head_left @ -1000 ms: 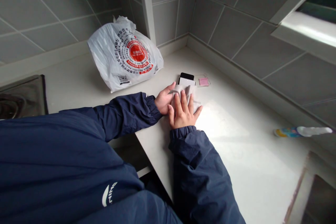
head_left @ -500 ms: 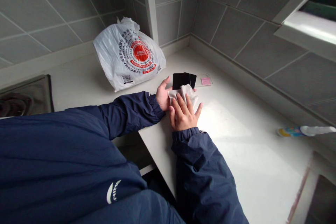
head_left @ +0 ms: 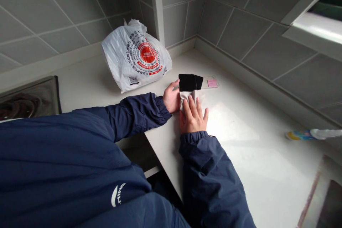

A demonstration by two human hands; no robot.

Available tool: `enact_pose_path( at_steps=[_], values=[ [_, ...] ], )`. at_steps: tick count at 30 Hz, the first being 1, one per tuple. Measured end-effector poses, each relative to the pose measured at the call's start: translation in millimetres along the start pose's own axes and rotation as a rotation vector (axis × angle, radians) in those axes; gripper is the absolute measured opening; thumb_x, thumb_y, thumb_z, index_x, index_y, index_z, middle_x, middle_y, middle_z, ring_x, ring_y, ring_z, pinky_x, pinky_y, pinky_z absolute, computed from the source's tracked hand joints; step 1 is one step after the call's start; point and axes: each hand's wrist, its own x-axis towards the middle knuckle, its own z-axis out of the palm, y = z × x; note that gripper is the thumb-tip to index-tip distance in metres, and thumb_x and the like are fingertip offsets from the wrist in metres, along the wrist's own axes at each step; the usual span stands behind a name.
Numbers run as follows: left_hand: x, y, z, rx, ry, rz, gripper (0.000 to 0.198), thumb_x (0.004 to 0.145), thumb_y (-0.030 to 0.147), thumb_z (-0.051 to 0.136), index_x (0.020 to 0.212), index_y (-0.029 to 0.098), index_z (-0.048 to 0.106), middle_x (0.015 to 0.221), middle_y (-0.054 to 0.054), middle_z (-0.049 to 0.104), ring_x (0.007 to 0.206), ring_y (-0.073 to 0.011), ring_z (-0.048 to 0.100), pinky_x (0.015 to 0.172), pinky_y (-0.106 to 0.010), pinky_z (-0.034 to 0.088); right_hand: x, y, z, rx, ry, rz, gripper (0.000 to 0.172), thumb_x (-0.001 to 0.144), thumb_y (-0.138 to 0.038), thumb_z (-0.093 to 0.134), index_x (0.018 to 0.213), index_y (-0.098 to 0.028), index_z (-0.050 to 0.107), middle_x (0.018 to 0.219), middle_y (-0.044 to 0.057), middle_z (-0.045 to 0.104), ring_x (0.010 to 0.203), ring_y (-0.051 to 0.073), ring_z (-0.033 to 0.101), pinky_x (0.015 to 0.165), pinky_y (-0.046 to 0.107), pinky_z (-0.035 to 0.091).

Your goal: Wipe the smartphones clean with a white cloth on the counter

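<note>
My left hand (head_left: 171, 98) is closed on the left edge of a black phone (head_left: 187, 82), its thumb along the side; most of its fingers are hidden underneath. A pale wiping cloth (head_left: 196, 94) lies over the phone's near part. Spread flat on that cloth is my right hand (head_left: 194, 117), fingertips pressing it down onto the phone. Just behind the phone, at its right, another flat black piece (head_left: 200, 82) shows; I cannot tell what it is. Beside it on the counter lies a clear phone case (head_left: 217, 84) with a pink slip (head_left: 212, 83).
A white printed plastic bag (head_left: 136, 60) stands on the counter (head_left: 229, 121) at the back left. A stove (head_left: 29, 96) is at far left. To the right lies a colourful bottle (head_left: 301, 134) by the tiled wall (head_left: 245, 39). The counter's front edge runs below my hands.
My left thumb has come in against the phone's edge. My right hand has drawn slightly nearer to me, and the bunched cloth now lies flatter and lower on the phone. The view has shifted a little.
</note>
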Motion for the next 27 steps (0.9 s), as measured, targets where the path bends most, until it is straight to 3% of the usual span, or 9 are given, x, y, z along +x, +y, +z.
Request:
enact_pose_path(
  at_steps=[2,6,10,14,17,27],
  values=[
    [-1.5,-0.3,1.4,0.002,-0.051,-0.016,0.066,0.099,0.058,0.026,0.134,0.013,0.060,0.114,-0.012,0.074,0.118,-0.0284,0.064,0.111,-0.042,0.037,0.5,2.7,-1.0,0.011,0.016,0.018,0.048,0.099,-0.035,0.043,0.144,-0.025,0.056,0.153,0.007,0.051,0.148,0.026,0.041,0.122,0.055,0.023],
    [-1.9,-0.6,2.8,-0.016,-0.004,-0.010,0.067,0.098,0.060,0.028,0.134,0.015,0.061,0.117,-0.012,0.073,0.117,-0.0285,0.065,0.110,-0.042,0.039,1.0,3.3,-2.5,0.058,0.018,-0.104,0.047,0.098,-0.039,0.046,0.140,-0.024,0.059,0.150,0.007,0.056,0.147,0.025,0.042,0.123,0.053,0.023],
    [-0.9,-0.5,1.2,-0.011,-0.037,-0.014,0.066,0.097,0.060,0.030,0.134,0.014,0.061,0.116,-0.012,0.074,0.116,-0.0287,0.065,0.110,-0.042,0.039,0.7,-1.9,-2.5,0.034,0.029,0.002,0.051,0.099,-0.038,0.044,0.145,-0.022,0.055,0.154,0.009,0.051,0.149,0.028,0.039,0.122,0.055,0.024],
    [-2.4,-0.3,3.4,-0.008,0.045,-0.027,0.066,0.096,0.061,0.033,0.133,0.013,0.060,0.112,-0.012,0.075,0.116,-0.0291,0.065,0.111,-0.042,0.038,0.4,-5.9,-3.4,0.054,-0.021,-0.071,0.051,0.099,-0.045,0.043,0.144,-0.025,0.055,0.155,0.007,0.050,0.149,0.029,0.038,0.123,0.063,0.013],
    [-3.2,-0.7,6.3,-0.015,0.010,-0.020,0.066,0.098,0.059,0.027,0.134,0.014,0.060,0.111,-0.011,0.075,0.117,-0.0281,0.065,0.112,-0.041,0.037,1.0,-5.1,-3.7,0.035,-0.022,-0.011,0.057,0.100,-0.048,0.040,0.150,-0.022,0.049,0.156,0.010,0.048,0.148,0.029,0.040,0.123,0.065,0.008],
    [-3.2,-1.7,6.6,-0.023,-0.059,-0.033,0.067,0.099,0.058,0.025,0.133,0.013,0.061,0.113,-0.012,0.074,0.119,-0.0295,0.064,0.112,-0.042,0.037,-0.6,-5.7,0.8,0.006,-0.037,0.000,0.059,0.101,-0.050,0.036,0.151,-0.021,0.047,0.159,0.009,0.042,0.151,0.030,0.034,0.123,0.064,0.012]
  ],
)
